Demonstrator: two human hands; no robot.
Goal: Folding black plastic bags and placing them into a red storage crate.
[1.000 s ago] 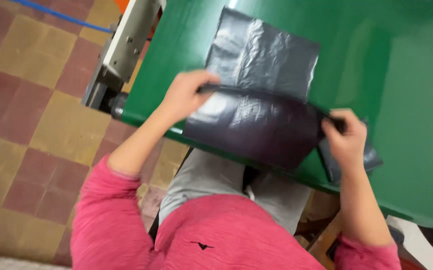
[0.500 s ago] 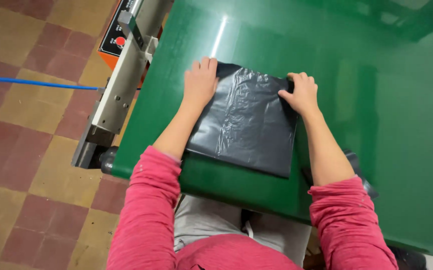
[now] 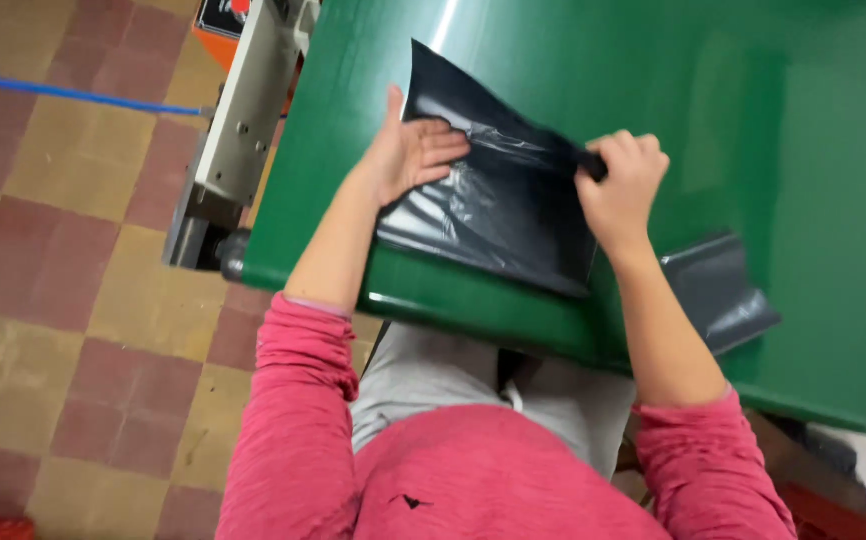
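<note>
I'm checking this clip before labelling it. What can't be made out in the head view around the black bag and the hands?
- Black plastic bag: its right edge is hidden under the right hand.
- Second dark bag: partly hidden by the right forearm.
- Left hand: its palm faces down, so its contact with the bag is unseen.
- Grey machine beside the green table: cut off by the top edge.

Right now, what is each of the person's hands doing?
Left hand: open, fingers spread, pressing flat on the black plastic bag.
Right hand: closed, gripping the bag's folded edge.
</note>
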